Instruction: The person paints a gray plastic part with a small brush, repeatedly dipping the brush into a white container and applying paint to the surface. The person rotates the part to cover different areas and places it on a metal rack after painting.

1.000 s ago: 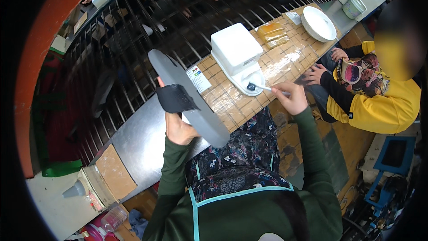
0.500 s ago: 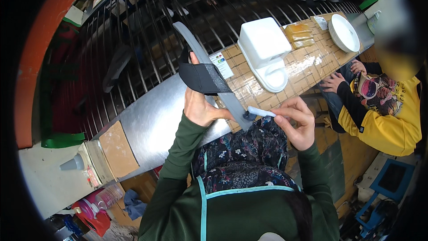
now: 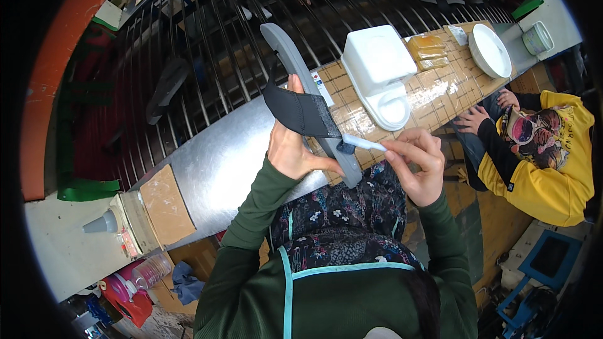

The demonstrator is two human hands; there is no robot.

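While the left hand (image 3: 290, 147) held the grey sole (image 3: 308, 97) up off the tabletop (image 3: 220, 157), the thing looked light and a little springy, a long foam-like slab that would bend if gripped only at one end. The sensible hold was where it already sat: around the middle, at the black strap (image 3: 301, 113), with the thumb across the front and the fingers (image 3: 314, 164) curled shut behind. The sole stood tilted, its far tip over the metal rack (image 3: 207, 56) and its near end low by the person's apron. The right hand (image 3: 418, 163) was closed in a pinch on a small white brush (image 3: 364, 144), whose dark tip touched the sole just below the strap. The brush seemed light and stiff, easy to steer. A white tub (image 3: 377, 59) stood on the tabletop to the right, well apart from both hands.
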